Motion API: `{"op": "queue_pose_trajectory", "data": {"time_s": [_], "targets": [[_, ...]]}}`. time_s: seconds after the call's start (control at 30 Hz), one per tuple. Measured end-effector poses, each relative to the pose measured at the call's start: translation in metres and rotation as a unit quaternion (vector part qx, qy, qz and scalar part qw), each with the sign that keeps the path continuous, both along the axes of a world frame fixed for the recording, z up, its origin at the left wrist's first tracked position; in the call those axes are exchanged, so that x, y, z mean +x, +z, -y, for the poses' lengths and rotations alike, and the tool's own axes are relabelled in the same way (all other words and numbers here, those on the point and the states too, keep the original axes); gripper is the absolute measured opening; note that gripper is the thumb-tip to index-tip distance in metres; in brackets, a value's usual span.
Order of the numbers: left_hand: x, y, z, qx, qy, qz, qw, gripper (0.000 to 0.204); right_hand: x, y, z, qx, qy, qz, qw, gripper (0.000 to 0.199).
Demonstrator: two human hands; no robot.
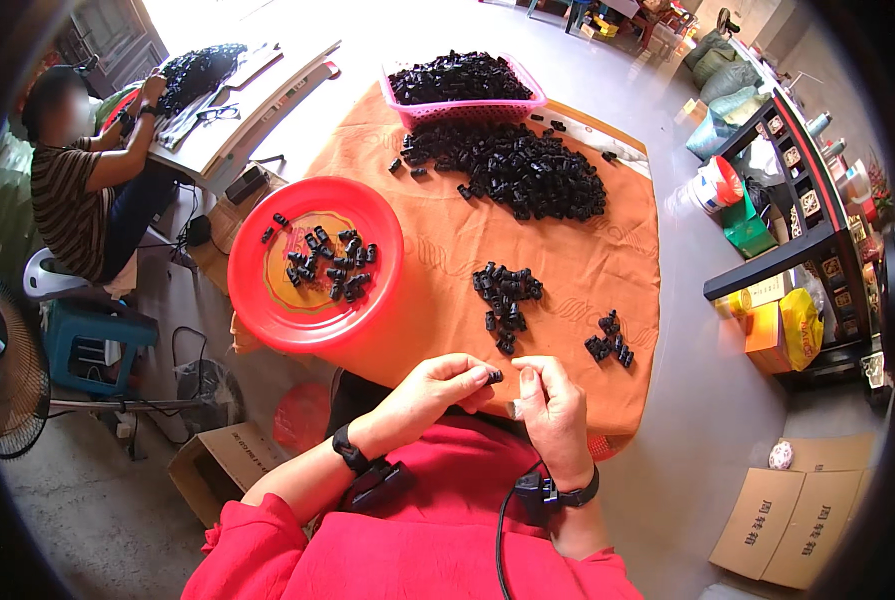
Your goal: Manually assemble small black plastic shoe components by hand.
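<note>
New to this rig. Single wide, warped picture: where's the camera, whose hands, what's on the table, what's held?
No machine here: a person works with two bare hands. The picture comes from the left of two fisheye cameras worn on their head, looking down, so straight edges bend toward the rim.

An orange cloth covers the table. On it: a pink basket full of small black pieces, a large heap in front, and two smaller clusters nearer the person. At left, a round red tray holds more.

The left hand pinches one small black piece. The right hand is close beside it; I can't tell whether it grips anything.
</note>
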State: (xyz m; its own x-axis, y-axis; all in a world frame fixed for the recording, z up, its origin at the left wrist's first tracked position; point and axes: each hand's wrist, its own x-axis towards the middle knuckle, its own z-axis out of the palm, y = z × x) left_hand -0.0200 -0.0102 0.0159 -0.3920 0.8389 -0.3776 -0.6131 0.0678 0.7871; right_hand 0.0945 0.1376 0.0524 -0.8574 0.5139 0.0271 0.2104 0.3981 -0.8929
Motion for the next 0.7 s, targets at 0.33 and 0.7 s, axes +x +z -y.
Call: {"op": "queue_pose_trajectory", "data": {"time_s": [0.33,0.7], "targets": [[0.008,-0.005,0.008,0.084,0.030,0.116,0.989,0.025,0.004,0.000,0.009,-0.026,0.066,-0.021,0.997,0.014],[0.002,-0.006,0.014,0.093,-0.043,0.198,0.975,0.021,0.003,-0.009,0.011,0.000,0.067,-0.030,0.997,0.009]]}}
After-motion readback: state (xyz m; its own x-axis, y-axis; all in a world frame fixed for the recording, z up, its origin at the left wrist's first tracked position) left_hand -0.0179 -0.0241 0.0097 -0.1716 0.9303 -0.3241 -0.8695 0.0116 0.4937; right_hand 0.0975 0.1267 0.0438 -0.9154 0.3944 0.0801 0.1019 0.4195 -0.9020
